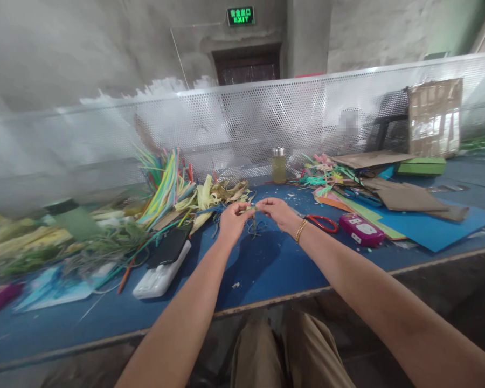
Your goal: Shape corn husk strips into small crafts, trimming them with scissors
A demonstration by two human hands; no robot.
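Observation:
My left hand (235, 216) and my right hand (281, 212) meet over the middle of the blue table (275, 269), fingertips nearly touching. Each pinches a small, thin greenish strand (253, 207); its exact kind is too small to make out. Below the fingers show loose thin strands (257, 229) on the table. Just left of my left hand are pale dried corn husks (206, 195). Red-handled scissors (322, 223) lie beside my right wrist, which wears a gold-coloured bracelet (301, 230).
A black phone (168, 248) rests on a white device (161, 276). Bundled coloured stems (165, 183) and blurred greenery sit left. At right are a magenta device (361, 230), cardboard pieces (408, 194) and blue paper (436, 226). A jar (278, 166) stands before the perforated metal screen (258, 118).

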